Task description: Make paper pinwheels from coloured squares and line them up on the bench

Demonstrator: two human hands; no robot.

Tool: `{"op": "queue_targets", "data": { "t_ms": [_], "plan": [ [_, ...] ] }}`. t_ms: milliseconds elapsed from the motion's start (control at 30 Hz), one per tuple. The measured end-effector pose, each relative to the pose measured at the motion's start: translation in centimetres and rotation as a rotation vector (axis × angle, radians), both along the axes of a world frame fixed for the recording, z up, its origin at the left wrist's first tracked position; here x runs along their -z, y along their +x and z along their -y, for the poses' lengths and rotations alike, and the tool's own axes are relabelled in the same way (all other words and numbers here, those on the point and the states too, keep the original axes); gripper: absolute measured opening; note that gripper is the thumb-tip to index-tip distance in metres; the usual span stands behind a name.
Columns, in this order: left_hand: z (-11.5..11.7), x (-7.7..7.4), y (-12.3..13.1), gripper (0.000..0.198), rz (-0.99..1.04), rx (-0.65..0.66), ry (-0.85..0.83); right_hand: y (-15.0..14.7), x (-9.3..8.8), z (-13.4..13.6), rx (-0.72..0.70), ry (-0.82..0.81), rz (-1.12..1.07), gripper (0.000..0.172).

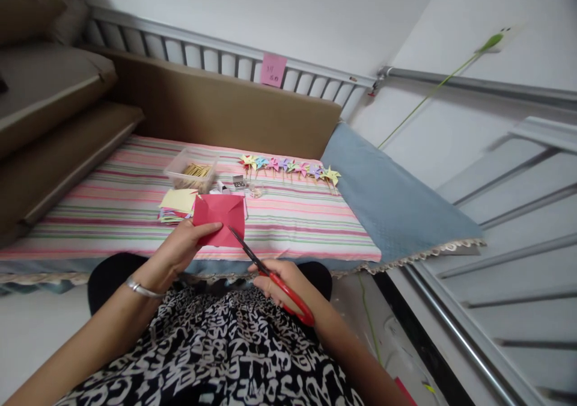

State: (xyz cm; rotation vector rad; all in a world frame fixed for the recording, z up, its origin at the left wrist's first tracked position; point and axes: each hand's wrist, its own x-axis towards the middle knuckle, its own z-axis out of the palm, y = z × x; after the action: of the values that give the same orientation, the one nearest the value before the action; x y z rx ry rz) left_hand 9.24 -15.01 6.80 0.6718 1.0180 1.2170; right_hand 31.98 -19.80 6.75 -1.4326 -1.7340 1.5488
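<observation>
Pinching a square of thin red paper (228, 209) near its eight o'clock corner, the left grip (186, 242) lays its thumb flat on top, with the fingers underneath mostly hidden. The right grip (282, 278), at four o'clock from the sheet, is curled around the glossy red handles of a pair of scissors (291, 294); their dark, slim blades point towards ten o'clock, the tip over the paper, and how far they are parted I cannot tell. Diagonal lines run in from the sheet's upper corners. Just beyond, at nine to ten o'clock, lies a pile of coloured paper squares (178, 199), pale yellow uppermost. A clear plastic tub (172, 172) of slender wooden sticks stands at eleven, and a small open box (238, 181) sits at one. Towards two o'clock, star-shaped paper pinwheels (291, 166) on thin sticks form a row. Everything rests on a striped cloth (297, 219), bordered at three o'clock by a blue, scallop-edged cover (387, 195) and at twelve by a smooth brown panel (216, 96).
</observation>
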Motion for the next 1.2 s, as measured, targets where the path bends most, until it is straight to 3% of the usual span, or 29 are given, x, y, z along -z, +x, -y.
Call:
{"op": "queue_targets", "data": {
  "t_ms": [300, 533, 867, 1200],
  "plan": [
    [0.48, 0.20, -0.06, 0.031, -0.007, 0.011, 0.005, 0.09, 0.18, 0.01, -0.057, 0.081, 0.009, 0.029],
    [0.24, 0.14, 0.11, 0.035, 0.010, 0.010, -0.007, -0.01, -0.10, 0.04, -0.020, 0.157, 0.020, 0.026],
    [-0.12, 0.39, 0.42, 0.025, 0.062, 0.033, -0.025, 0.34, 0.18, -0.11, -0.039, 0.146, 0.013, 0.026],
    [-0.14, 0.08, 0.51, 0.028, 0.091, 0.033, -0.038, 0.44, 0.26, -0.02, -0.019, 0.157, 0.033, 0.025]
  ]
}}
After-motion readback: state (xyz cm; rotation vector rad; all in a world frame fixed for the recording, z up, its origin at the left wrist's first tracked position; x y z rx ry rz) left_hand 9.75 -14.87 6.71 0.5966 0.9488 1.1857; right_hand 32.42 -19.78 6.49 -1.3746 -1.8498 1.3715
